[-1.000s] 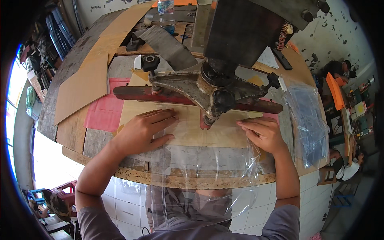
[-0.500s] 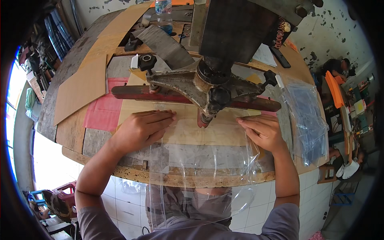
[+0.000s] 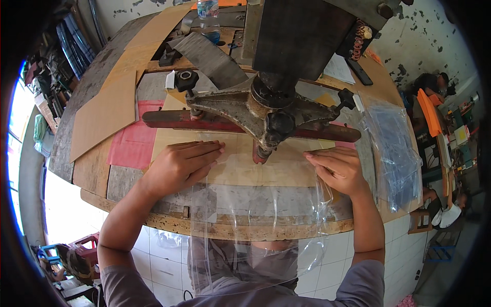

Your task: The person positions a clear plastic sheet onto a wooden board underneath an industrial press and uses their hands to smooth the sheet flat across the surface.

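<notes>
Two bare hands are at the near side of the machine, one on each side of a clear plastic sheet point(image 3: 250, 204). The left hand point(image 3: 185, 165) lies palm down with its fingers together and straight, fingertips on the sheet; whether its grip pinches anything, I cannot tell. The right hand point(image 3: 335, 169) has its fingers bent and drawn close to the thumb at the sheet's right side; how firmly that grip has hold of it, I cannot tell either.

The one sheet between them lies partly over a tan panel point(image 3: 245, 176) and hangs past the front edge of the worktop point(image 3: 171, 221) toward the lap. Just beyond the fingertips, one red bar point(image 3: 171, 118) runs crosswise under one metal bracket point(image 3: 225, 104) carrying three black knobs point(image 3: 280, 125).

Farther left are one pink-red sheet point(image 3: 132, 146) and some brown boards point(image 3: 105, 116), too overlapped to count. To the right lies one pile of clear plastic point(image 3: 394, 158). Toward the back are one bottle point(image 3: 208, 23) and one phone point(image 3: 359, 73).
</notes>
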A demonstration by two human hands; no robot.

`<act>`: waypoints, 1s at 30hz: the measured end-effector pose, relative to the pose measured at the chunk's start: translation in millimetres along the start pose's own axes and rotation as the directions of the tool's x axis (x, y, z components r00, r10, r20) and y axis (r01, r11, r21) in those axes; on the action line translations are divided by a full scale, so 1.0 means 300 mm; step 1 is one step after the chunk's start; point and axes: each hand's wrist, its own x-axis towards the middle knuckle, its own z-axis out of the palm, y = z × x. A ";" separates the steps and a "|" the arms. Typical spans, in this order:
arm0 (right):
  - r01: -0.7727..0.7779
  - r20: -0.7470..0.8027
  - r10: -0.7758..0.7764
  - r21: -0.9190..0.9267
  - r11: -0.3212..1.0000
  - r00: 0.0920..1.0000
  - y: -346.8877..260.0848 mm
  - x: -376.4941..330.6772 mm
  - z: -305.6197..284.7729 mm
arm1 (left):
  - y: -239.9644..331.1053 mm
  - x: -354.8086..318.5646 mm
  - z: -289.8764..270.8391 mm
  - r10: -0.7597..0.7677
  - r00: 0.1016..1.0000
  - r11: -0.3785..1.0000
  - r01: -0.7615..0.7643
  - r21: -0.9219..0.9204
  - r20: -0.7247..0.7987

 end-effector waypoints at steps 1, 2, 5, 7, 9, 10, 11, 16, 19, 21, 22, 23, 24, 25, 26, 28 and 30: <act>0.000 0.001 0.000 0.004 1.000 1.000 0.000 0.001 0.001 | -0.001 -0.001 0.001 -0.002 1.000 1.000 0.002 -0.005 -0.001; 0.005 -0.003 -0.005 0.018 1.000 1.000 0.000 0.002 0.003 | -0.001 -0.003 0.000 -0.005 1.000 1.000 0.005 -0.005 0.002; 0.015 -0.006 -0.015 0.047 0.999 1.000 -0.004 0.007 -0.007 | 0.001 -0.001 -0.002 0.003 1.000 1.000 -0.003 -0.006 -0.004; 0.016 -0.008 -0.015 0.072 0.997 1.000 -0.003 0.003 -0.006 | 0.002 -0.001 -0.007 0.013 1.000 1.000 -0.013 0.009 -0.008; 0.007 -0.002 -0.007 0.082 0.997 1.000 -0.007 0.003 -0.008 | -0.002 -0.001 -0.006 0.019 1.000 1.000 -0.019 0.006 -0.007; 0.002 0.001 -0.003 0.086 0.996 1.000 -0.010 0.004 -0.010 | -0.003 -0.001 -0.005 0.022 1.000 1.000 -0.022 0.004 -0.006; 0.006 0.001 -0.006 0.089 0.996 1.000 -0.011 0.004 -0.012 | -0.005 -0.001 -0.004 0.034 0.999 0.999 -0.034 0.024 -0.011; -0.001 -0.007 0.001 0.127 0.992 1.000 -0.013 0.007 -0.011 | -0.003 -0.002 -0.011 0.031 0.999 0.999 -0.031 0.006 -0.008; 0.000 -0.005 0.001 0.146 0.989 1.000 -0.018 0.013 -0.017 | 0.003 -0.001 -0.016 0.020 1.000 1.000 -0.020 0.003 -0.006; 0.003 -0.006 -0.002 0.146 0.989 1.000 -0.018 0.012 -0.019 | 0.001 -0.002 -0.015 0.029 1.000 1.000 -0.029 0.006 -0.004; 0.004 -0.007 -0.003 0.146 0.989 1.000 -0.018 0.012 -0.019 | -0.001 -0.002 -0.015 0.034 0.999 0.999 -0.034 0.008 -0.003; 0.003 -0.012 -0.002 0.149 0.989 1.000 -0.018 0.012 -0.016 | -0.001 -0.002 -0.016 0.041 0.999 0.999 -0.041 0.013 -0.010; 0.002 -0.016 0.000 0.151 0.988 1.000 -0.019 0.012 -0.015 | -0.001 -0.001 -0.015 0.048 0.999 0.999 -0.048 0.018 -0.018; 0.002 -0.019 0.001 0.153 0.988 1.000 -0.019 0.011 -0.015 | -0.002 -0.001 -0.014 0.056 0.998 0.998 -0.055 0.022 -0.025; -0.002 -0.018 0.005 0.165 0.986 1.000 -0.019 0.010 -0.016 | -0.005 -0.002 -0.013 0.073 0.997 0.997 -0.072 0.029 -0.034; -0.008 -0.016 0.011 0.190 0.982 1.000 -0.013 0.003 -0.020 | -0.009 -0.004 -0.011 0.108 0.993 0.993 -0.105 0.045 -0.051; 0.020 -0.043 -0.012 0.190 0.982 0.999 -0.010 0.008 -0.026 | -0.004 -0.004 -0.010 0.133 0.989 0.990 -0.129 0.050 -0.072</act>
